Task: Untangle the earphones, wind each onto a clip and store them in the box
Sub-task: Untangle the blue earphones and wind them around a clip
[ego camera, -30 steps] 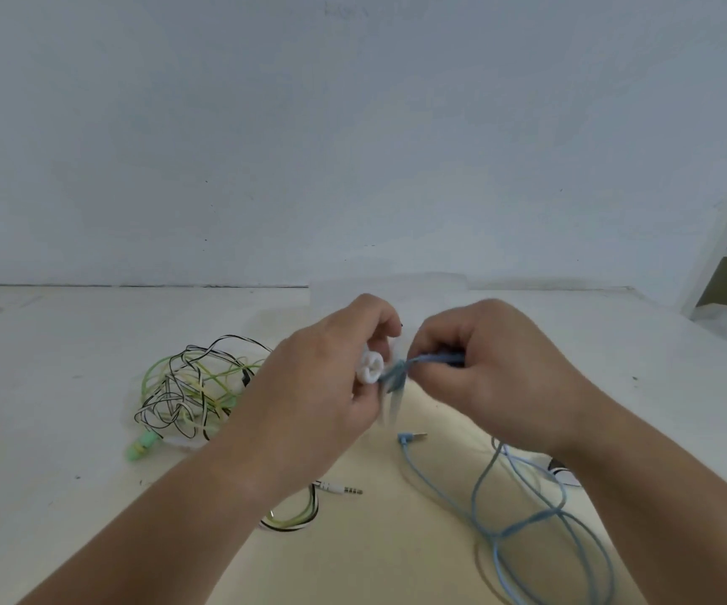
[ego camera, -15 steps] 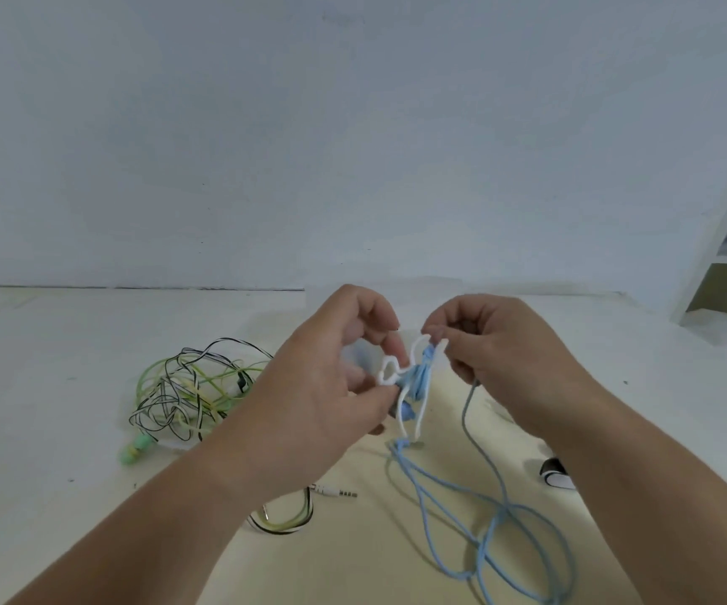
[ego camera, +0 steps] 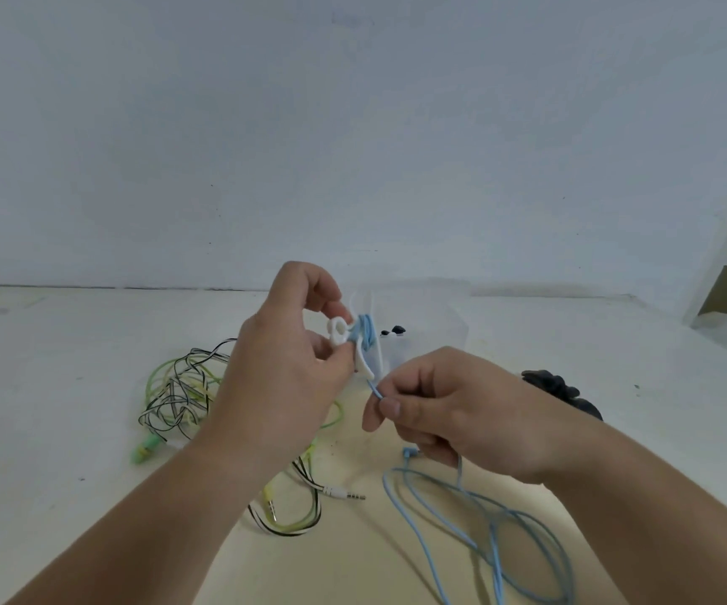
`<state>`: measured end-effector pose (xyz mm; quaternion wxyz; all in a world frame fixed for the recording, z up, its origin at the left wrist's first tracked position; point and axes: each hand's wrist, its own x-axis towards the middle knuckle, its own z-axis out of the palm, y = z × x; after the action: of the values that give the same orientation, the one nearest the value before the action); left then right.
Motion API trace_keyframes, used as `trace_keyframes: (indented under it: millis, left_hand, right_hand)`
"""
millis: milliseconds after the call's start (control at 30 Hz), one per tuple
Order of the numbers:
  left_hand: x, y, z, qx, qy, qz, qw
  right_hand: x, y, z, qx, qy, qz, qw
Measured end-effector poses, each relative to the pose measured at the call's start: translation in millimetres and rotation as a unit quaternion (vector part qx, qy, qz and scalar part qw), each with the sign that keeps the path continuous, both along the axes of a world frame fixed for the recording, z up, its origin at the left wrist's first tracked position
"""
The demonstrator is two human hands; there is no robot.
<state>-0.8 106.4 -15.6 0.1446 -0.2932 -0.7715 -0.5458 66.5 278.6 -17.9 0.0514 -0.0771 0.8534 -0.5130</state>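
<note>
Two hands are raised over the middle of the table [ego camera: 47, 430], close together but not touching. The left hand [ego camera: 292, 364] pinches the ring end of a white clip [ego camera: 361, 366] between thumb and fingertips, holding it clear of the table with its prongs pointing down. Several turns of blue cord [ego camera: 367, 336] are wrapped round the clip just beside the ring. From there the cord drops a short way to the right hand [ego camera: 453, 408], which pinches it between thumb and forefinger just below the prongs, the other fingers curled in. The cord comes out under that hand and falls to the table, where the rest lies in loose loops toward the near edge on the right. To the left of the left hand sits a tangle [ego camera: 178, 395] of green and black-and-white striped cords, with two plugs [ego camera: 344, 493] trailing out of it beneath the left wrist. Behind the clip, near the far edge, stands a clear box [ego camera: 436, 316]. A small black-and-white piece [ego camera: 392, 331] shows at its left side, though whether in it or in front of it I cannot tell. A dark lump [ego camera: 558, 388] lies on the right, partly hidden by the right forearm.
</note>
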Motion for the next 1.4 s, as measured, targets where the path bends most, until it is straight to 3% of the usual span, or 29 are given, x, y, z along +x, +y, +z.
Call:
trace_keyframes:
  millis: [267,433,633,767,1033,1200,1400]
  left_hand:
    - [-1,-3,3,-0.024,0.015,0.008,1.000]
    - [5,1,0,-0.123,0.057,-0.020,0.991]
    - [10,3,0,-0.207,0.070,-0.069,0.973]
    - [8,0,2,-0.164,0.040,-0.101,0.980]
    - [10,-1,5,-0.088,-0.043,-0.144,0.985]
    - [9,0,5,-0.087,-0.076,-0.179,0.977]
    - [9,3,4,-0.004,-0.092,-0.180,0.979]
  right_hand:
    - [6,9,15,-0.032,0.005,-0.041,0.999]
    - [8,5,17,-0.052,0.029,-0.008,0.998]
    - [8,18,23,-0.082,0.083,-0.130,0.985]
    - [8,20,27,0.015,0.147,-0.216,0.965]
    - [-1,23,19,0.034,0.145,-0.255,0.956]
    - [0,21,19,0.041,0.163,-0.246,0.955]
    - [-3,21,11,0.054,0.076,-0.227,0.969]
